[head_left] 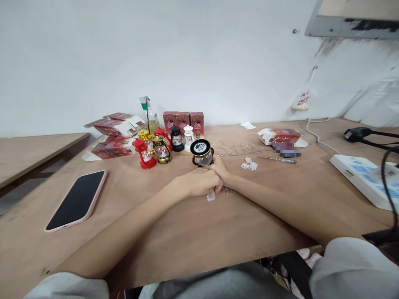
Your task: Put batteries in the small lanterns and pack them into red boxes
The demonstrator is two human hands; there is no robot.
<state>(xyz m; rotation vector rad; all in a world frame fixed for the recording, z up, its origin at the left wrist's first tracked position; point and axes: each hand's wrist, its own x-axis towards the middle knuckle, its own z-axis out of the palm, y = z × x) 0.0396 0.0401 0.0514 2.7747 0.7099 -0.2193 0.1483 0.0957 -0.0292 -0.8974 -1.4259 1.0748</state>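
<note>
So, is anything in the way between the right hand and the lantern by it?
Nothing visible is in the way: the right hand is already at the lantern's lower right edge. The left hand crosses in front, hiding part of the right hand.

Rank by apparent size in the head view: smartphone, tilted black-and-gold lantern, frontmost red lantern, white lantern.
1. Smartphone
2. Tilted black-and-gold lantern and frontmost red lantern: look alike; the tilt makes it unsure, so unranked
3. White lantern
</note>
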